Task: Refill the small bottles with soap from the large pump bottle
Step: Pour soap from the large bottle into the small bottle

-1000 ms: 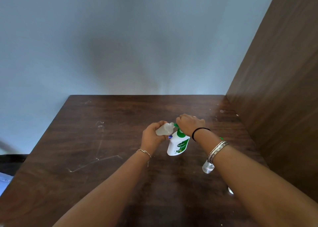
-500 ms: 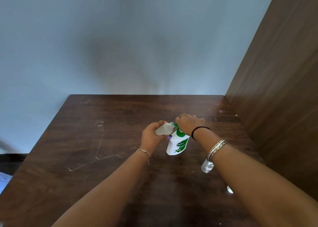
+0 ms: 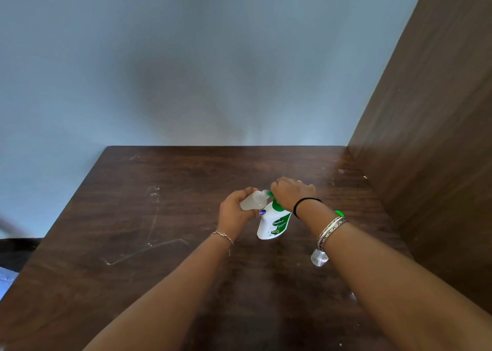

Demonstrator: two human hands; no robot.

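From the head view, I saw almost nothing had shifted over the last second: the left hand (image 3: 234,212) kept its fingers curled round the small translucent plastic bottle (image 3: 252,201), tipped on its side with its mouth held up against the green spout of the large white pump bottle with the green label (image 3: 274,224). The right hand (image 3: 291,192) stayed over the pump head, fingers curled down round it, the hand perhaps a touch lower than a moment before, which I took as a press in progress. The pump bottle stood upright on the dark brown wooden table (image 3: 159,231), just right of the left hand. A second small clear bottle (image 3: 319,258) stood on the table near me, partly hidden by the right forearm, and a green cap-like piece (image 3: 339,213) peeped out behind that wrist. I judged the first small bottle was still being filled; how full it was I could not tell. The risk I saw was the mouth slipping off the spout and soap spilling
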